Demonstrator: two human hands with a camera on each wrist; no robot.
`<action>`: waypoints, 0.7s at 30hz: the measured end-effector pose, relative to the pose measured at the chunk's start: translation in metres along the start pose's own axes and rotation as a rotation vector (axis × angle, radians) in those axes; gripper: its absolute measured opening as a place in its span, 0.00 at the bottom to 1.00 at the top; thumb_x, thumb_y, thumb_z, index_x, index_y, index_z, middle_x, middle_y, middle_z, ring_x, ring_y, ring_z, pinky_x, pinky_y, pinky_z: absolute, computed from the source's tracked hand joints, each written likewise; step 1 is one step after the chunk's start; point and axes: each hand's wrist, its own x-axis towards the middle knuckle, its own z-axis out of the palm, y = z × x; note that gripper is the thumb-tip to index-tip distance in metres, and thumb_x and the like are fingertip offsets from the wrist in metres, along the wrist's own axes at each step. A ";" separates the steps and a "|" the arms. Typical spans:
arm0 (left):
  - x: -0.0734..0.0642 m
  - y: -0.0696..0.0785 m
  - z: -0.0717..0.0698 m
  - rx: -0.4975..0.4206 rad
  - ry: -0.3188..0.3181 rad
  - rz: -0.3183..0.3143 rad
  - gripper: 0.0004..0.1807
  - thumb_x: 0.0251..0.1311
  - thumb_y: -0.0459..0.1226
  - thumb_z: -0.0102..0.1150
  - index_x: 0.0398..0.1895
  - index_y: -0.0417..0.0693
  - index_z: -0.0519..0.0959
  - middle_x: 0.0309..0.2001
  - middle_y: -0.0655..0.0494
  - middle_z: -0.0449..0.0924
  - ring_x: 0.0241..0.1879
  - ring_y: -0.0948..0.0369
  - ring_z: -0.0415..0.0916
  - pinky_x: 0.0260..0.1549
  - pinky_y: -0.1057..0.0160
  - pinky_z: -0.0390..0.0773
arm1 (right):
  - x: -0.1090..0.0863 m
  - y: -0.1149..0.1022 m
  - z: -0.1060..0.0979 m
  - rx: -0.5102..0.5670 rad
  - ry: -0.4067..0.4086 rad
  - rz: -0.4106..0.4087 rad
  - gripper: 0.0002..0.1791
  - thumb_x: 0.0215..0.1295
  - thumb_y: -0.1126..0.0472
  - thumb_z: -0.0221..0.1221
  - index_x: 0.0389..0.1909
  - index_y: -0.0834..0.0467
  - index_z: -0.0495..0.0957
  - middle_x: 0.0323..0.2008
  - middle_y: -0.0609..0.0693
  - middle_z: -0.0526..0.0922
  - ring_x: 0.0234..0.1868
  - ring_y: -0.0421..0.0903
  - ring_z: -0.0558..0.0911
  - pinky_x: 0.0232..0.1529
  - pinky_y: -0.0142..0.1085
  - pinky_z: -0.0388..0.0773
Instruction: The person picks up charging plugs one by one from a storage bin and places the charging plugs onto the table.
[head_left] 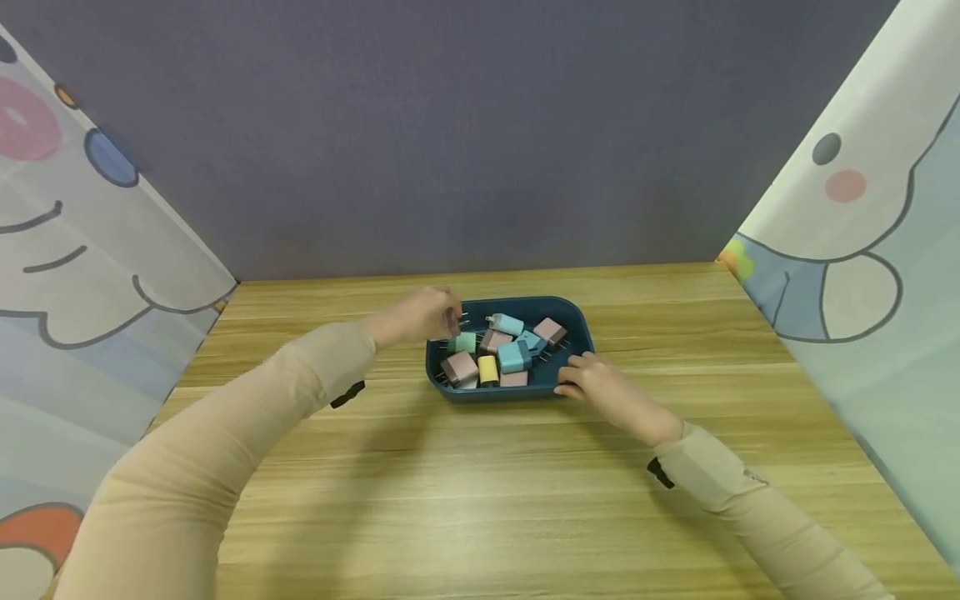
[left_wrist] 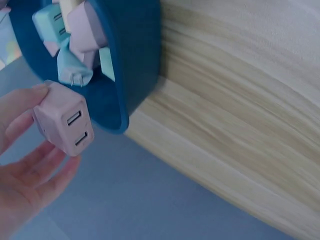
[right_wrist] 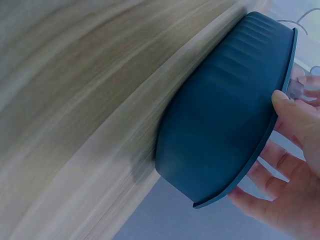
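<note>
A dark blue plastic bin [head_left: 551,393] stands on the table with several phone charger plugs in it, among them a yellow one [head_left: 488,371], a blue one [head_left: 514,356] and a green one [head_left: 465,342]. Above the bin's left end, my left hand [head_left: 416,317] pinches a pink USB charger plug [left_wrist: 62,117] between thumb and fingers. Two USB ports face the left wrist camera. With the thumb outside and the fingers over the edge, my right hand [right_wrist: 292,185] grips the bin's rim at its near right corner [head_left: 592,385].
The bin rests on a wood-grain table [head_left: 480,500]. Behind the table rises a grey-purple panel [head_left: 480,142]. Cartoon-printed curtains [head_left: 900,250] hang at both sides.
</note>
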 end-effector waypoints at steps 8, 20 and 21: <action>-0.012 -0.018 -0.010 0.025 0.223 -0.113 0.09 0.45 0.29 0.60 0.32 0.34 0.78 0.32 0.44 0.77 0.36 0.52 0.70 0.34 0.57 0.74 | -0.001 0.000 -0.002 0.000 -0.017 0.014 0.03 0.54 0.59 0.60 0.26 0.53 0.77 0.25 0.44 0.72 0.26 0.40 0.67 0.30 0.33 0.70; -0.016 -0.037 0.003 -0.055 0.184 -0.371 0.06 0.51 0.32 0.54 0.28 0.35 0.75 0.17 0.53 0.77 0.24 0.56 0.74 0.34 0.55 0.71 | -0.006 0.000 -0.002 0.000 0.007 0.008 0.03 0.53 0.59 0.60 0.25 0.54 0.77 0.24 0.44 0.71 0.25 0.40 0.67 0.29 0.33 0.69; -0.016 -0.038 0.003 -0.068 0.184 -0.390 0.06 0.51 0.32 0.53 0.28 0.35 0.74 0.18 0.52 0.77 0.24 0.56 0.74 0.34 0.55 0.72 | -0.006 0.000 -0.002 -0.001 0.009 0.008 0.03 0.53 0.60 0.60 0.25 0.54 0.77 0.24 0.44 0.72 0.25 0.41 0.67 0.29 0.33 0.69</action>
